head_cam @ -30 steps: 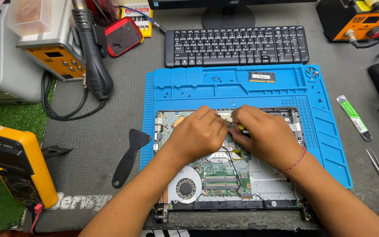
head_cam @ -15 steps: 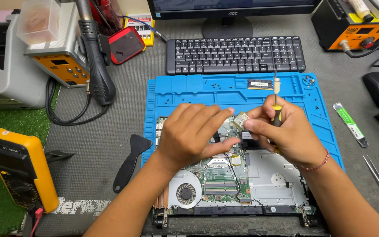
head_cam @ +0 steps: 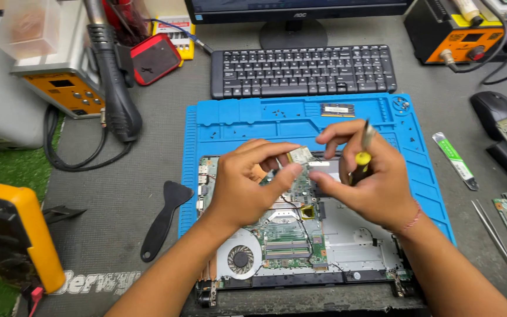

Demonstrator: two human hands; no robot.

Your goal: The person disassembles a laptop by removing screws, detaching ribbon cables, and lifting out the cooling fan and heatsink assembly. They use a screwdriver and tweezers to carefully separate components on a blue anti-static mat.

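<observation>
An opened laptop base (head_cam: 353, 246) with its green motherboard (head_cam: 289, 235) and round fan (head_cam: 240, 258) lies on a blue repair mat (head_cam: 247, 123). My left hand (head_cam: 247, 185) pinches a small silver module (head_cam: 299, 155) above the board between thumb and fingers. My right hand (head_cam: 365, 176) holds a screwdriver (head_cam: 364, 149) with a yellow and black handle, tip pointing up, while its fingers also reach toward the module.
A black keyboard (head_cam: 303, 70) and monitor stand lie behind the mat. A memory stick (head_cam: 337, 110) rests on the mat's top. A black pry tool (head_cam: 162, 217) lies left; a yellow multimeter (head_cam: 7, 229), hot-air station (head_cam: 60, 76), tweezers (head_cam: 497, 240) and mouse (head_cam: 494, 111) surround the area.
Both hands have lifted from pressing on the board. The right hand now carries the screwdriver upright, and the left hand has raised the small silver module.
</observation>
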